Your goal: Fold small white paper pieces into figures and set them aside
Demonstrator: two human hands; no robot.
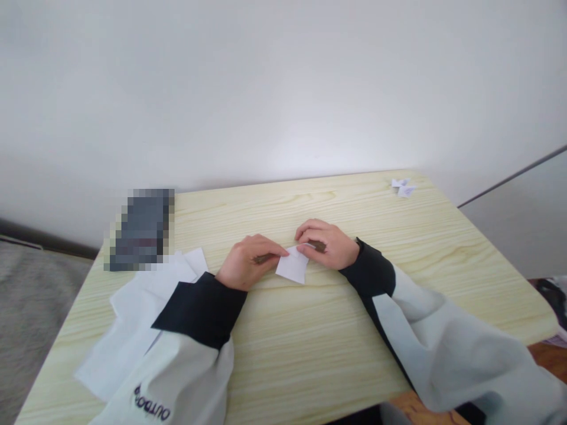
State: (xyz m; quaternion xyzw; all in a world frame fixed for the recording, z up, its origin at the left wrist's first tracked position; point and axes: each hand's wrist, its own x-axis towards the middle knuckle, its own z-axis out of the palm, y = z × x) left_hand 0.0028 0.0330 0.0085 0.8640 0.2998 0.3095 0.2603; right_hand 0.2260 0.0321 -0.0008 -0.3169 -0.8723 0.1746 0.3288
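Between my two hands, near the middle of the table, is a small white piece of paper (292, 269). My left hand (248, 260) pinches its upper left corner with thumb and fingertips. At the paper's upper right edge, the thumb of my right hand (328, 245) presses on top while the fingers curl behind it. The paper's top edge looks folded or raised, partly covered by my fingertips. Its lower part hangs toward me, close to the tabletop; whether it touches the wood I cannot tell.
White paper sheets (137, 313) lie loosely piled at the left, partly under my left sleeve. Behind them is a dark, pixelated rectangular object (142, 230). Small folded paper pieces (403, 188) sit at the far right corner of the wooden table (310, 348). A white wall (283, 88) borders the back edge.
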